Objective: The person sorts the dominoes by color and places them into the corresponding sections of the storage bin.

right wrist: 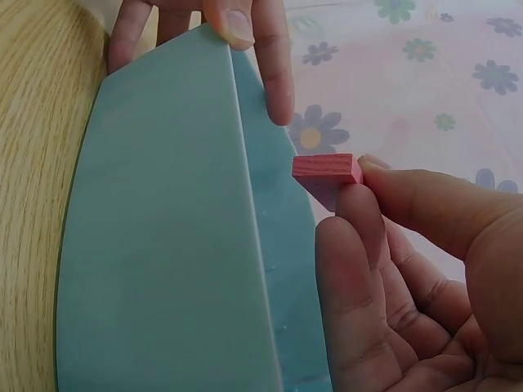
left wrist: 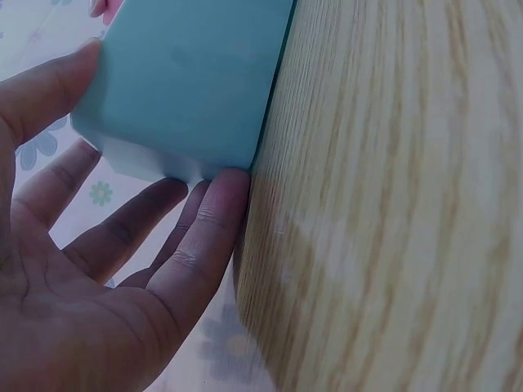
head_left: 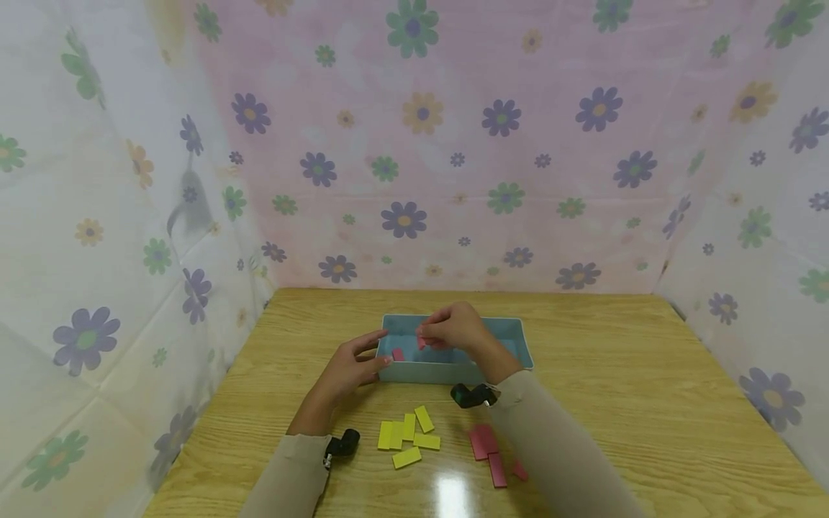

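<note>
A blue rectangular box (head_left: pixel 421 373) stands on the table. My left hand (head_left: pixel 350 368) grips its left end, thumb at the front rim and fingers along the end wall, as the left wrist view also shows (left wrist: pixel 122 269). Over the box's inside, my right hand (head_left: pixel 458 329) pinches a flat red wooden block (right wrist: pixel 325 167) between thumb and fingertips. Another red block (head_left: pixel 398 355) lies inside the box near the left end. Several yellow blocks (head_left: pixel 406 457) lie flat in front of the box, and several red blocks (head_left: pixel 496 469) lie to their right, partly hidden by the right sleeve.
The wood-grain table (head_left: pixel 615 374) runs back to a flowered cloth backdrop (head_left: pixel 453 187), with cloth on both sides too. A small black camera (head_left: pixel 343 443) is strapped at the left wrist, another black camera (head_left: pixel 471 396) at the right.
</note>
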Demonstrator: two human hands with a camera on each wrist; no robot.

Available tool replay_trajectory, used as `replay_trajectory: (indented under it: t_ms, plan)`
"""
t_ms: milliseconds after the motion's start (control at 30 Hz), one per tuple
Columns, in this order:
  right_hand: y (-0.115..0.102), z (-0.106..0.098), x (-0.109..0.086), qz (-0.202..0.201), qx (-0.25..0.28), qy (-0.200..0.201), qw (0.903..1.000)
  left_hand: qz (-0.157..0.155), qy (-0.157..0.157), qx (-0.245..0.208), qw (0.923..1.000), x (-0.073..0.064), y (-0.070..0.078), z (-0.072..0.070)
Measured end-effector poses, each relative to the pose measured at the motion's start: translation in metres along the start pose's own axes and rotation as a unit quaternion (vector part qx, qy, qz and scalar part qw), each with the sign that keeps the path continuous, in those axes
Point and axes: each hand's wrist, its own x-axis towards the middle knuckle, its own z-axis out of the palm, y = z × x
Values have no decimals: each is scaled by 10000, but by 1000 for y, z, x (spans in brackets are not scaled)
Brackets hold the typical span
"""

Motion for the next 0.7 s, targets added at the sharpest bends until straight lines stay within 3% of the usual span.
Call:
replay_trajectory:
  t_ms: [700]
  plan:
    - [-4, 18, 12, 85, -73, 19, 9999, -39, -10, 63, 10000, 0, 1, -1]
